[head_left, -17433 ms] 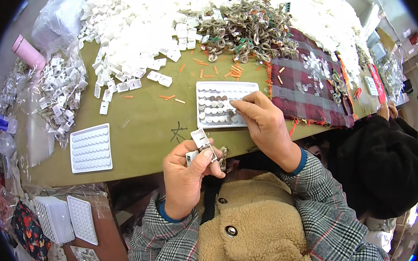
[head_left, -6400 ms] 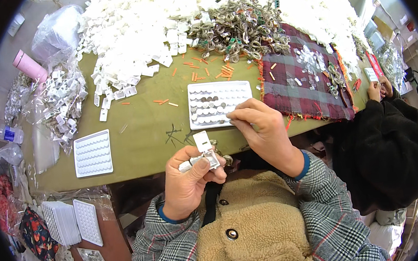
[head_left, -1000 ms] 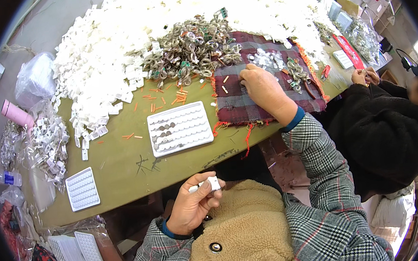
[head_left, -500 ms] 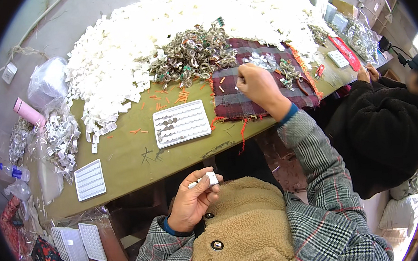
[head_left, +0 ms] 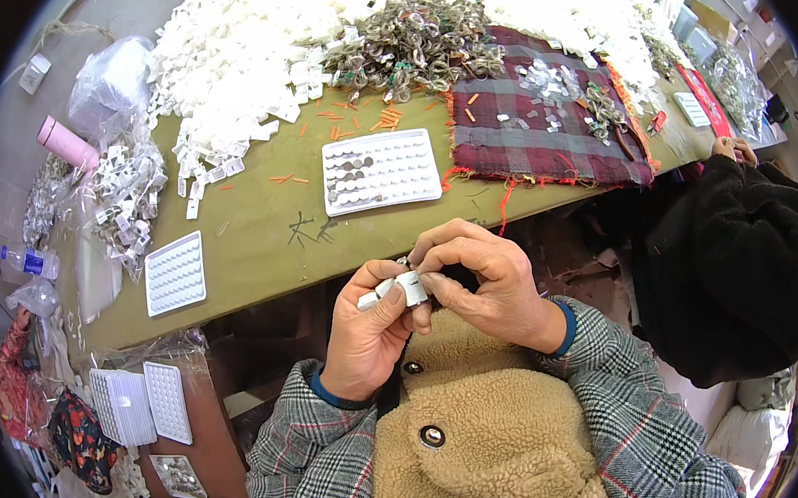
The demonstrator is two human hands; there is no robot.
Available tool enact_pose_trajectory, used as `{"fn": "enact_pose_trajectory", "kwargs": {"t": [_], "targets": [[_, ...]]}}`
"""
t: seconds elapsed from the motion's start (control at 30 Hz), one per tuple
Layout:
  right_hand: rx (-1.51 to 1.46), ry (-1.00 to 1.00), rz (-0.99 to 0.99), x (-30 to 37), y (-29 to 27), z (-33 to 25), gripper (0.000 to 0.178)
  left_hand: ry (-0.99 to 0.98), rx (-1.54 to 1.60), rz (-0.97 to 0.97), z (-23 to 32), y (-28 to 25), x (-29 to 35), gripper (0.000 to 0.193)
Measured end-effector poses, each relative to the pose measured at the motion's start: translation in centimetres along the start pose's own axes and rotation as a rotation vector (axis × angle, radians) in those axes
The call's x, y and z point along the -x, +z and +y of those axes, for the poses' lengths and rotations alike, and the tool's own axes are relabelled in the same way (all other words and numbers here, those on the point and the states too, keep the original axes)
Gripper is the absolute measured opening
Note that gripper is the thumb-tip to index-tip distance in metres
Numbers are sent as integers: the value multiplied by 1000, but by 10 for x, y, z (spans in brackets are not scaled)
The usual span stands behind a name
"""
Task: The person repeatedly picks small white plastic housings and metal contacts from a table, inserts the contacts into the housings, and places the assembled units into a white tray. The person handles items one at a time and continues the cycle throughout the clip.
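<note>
Wht plastic pcs [head_left: 412, 290], held (close tog.)

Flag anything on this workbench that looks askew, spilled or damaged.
The plaid cloth looks worn: its edges are frayed, and a red thread trails to the front edge of the green tabletop. Orange strips lie loose on it at mixed angles, as though spilled.

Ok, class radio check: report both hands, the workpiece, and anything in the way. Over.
Left fingers gripping small white pieces. Right fingers against the rightmost piece. Fingers partly hiding the work. White tray on table beyond, apart from both hands.
</note>
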State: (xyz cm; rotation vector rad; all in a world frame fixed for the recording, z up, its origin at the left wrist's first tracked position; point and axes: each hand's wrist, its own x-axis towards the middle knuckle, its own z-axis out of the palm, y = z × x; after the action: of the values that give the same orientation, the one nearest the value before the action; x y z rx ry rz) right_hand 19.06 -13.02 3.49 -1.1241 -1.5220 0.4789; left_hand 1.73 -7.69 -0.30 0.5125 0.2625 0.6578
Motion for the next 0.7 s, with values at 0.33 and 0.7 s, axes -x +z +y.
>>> {"fn": "enact_pose_trajectory", "kwargs": {"t": [0.33, 0.7], "targets": [[183, -150, -137, 1, 0, 13, 16, 29, -135, 69, -1, -8, -4, 16], [72, 42, -291, -53, 6, 0, 13, 75, -71, 114, 38, -3, -9, 17]]}}
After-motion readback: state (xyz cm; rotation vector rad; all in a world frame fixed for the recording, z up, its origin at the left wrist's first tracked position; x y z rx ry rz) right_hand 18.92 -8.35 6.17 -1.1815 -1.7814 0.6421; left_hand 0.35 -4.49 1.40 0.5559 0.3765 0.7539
